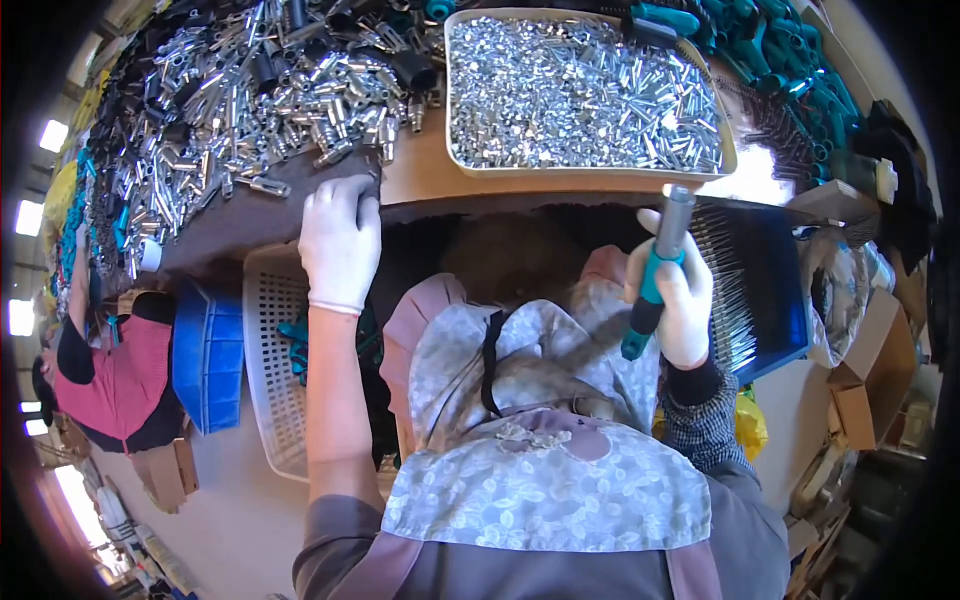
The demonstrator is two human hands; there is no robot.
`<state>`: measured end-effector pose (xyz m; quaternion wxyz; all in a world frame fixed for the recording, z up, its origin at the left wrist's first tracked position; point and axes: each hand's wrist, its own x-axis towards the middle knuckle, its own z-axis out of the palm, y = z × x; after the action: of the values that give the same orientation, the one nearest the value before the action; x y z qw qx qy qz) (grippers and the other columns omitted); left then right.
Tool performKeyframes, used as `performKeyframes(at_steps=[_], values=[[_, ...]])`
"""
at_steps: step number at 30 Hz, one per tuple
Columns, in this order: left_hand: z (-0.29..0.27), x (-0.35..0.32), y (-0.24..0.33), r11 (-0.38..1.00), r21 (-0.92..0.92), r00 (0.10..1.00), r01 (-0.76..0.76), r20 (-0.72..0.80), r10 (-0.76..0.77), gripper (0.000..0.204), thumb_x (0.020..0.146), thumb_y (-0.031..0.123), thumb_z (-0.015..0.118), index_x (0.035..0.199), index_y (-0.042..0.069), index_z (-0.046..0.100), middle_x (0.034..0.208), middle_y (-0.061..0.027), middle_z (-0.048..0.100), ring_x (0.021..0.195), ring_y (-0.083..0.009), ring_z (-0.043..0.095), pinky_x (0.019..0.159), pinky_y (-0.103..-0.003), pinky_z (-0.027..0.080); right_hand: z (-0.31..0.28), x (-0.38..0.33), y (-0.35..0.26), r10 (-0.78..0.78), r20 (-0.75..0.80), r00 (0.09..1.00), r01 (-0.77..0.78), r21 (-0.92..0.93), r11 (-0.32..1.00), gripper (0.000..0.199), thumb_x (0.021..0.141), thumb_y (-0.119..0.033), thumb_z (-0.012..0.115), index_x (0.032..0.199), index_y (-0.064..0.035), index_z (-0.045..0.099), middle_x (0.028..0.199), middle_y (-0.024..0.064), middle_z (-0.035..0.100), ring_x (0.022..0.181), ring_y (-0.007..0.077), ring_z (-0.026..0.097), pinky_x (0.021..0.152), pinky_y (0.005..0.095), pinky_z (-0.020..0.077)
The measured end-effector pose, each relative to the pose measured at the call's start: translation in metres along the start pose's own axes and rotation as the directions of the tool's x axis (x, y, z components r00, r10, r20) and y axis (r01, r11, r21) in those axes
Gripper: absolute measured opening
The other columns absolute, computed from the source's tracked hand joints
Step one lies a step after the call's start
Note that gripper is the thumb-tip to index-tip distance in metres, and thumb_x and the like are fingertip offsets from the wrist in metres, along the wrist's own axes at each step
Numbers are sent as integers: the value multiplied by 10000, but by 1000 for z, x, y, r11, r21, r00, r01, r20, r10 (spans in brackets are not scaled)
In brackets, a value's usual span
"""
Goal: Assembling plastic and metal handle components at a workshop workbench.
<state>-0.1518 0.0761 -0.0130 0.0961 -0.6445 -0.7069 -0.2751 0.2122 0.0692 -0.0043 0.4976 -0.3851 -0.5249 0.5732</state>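
My right hand (688,305), in a white glove, is wrapped round a teal-and-black screwdriver-like handle (650,285). A thick grey metal sleeve points up from its top end, and the whole thing is held tilted above my lap. At the front edge of the table, my left hand (338,240), also gloved, has its fingers curled down beside a heap of shiny metal shafts and sockets (330,105). Whatever its fingertips may pinch is hidden. Right of the heap stands a cream tray (590,172) full of small silver metal pieces.
Teal handle parts (760,50) and dark springs lie at the back right. A blue bin (775,290) with many thin metal rods stands by my right arm. Left of my lap are a white basket (275,400) and a blue crate (208,350). Another person (120,385) works at far left.
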Motion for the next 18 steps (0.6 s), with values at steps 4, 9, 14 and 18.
performKeyframes(at_steps=[4,9,14,18], values=[[3,-27,31,943,-333,997,21,-59,-43,142,842,1,655,974,37,694,1000,-139,679,959,-329,651,873,-407,518,-17,-13,5,-37,-63,997,34,-39,999,703,974,-464,635,1428,46,467,817,77,591,670,133,572,639,281,493],[76,-104,72,912,-374,934,-165,237,266,244,834,97,655,1075,74,682,1015,-126,675,955,-333,641,845,-433,537,-24,-13,9,17,-9,1000,-17,-61,998,731,951,-485,663,1432,32,477,822,73,597,691,134,592,657,286,512],[175,-202,96,912,-335,506,-234,759,409,284,921,191,505,1125,69,662,1083,-146,703,962,-321,701,796,-441,572,-23,-2,14,72,40,997,-66,-143,988,755,923,-496,692,1409,47,492,849,80,622,718,132,589,689,275,485],[143,-150,107,926,-377,31,26,926,376,348,1001,279,451,1156,75,686,1179,-214,698,1091,-391,680,957,-468,519,-28,1,16,132,-22,991,-134,-179,975,699,917,-422,688,1393,54,502,852,68,626,725,124,587,693,263,476]])
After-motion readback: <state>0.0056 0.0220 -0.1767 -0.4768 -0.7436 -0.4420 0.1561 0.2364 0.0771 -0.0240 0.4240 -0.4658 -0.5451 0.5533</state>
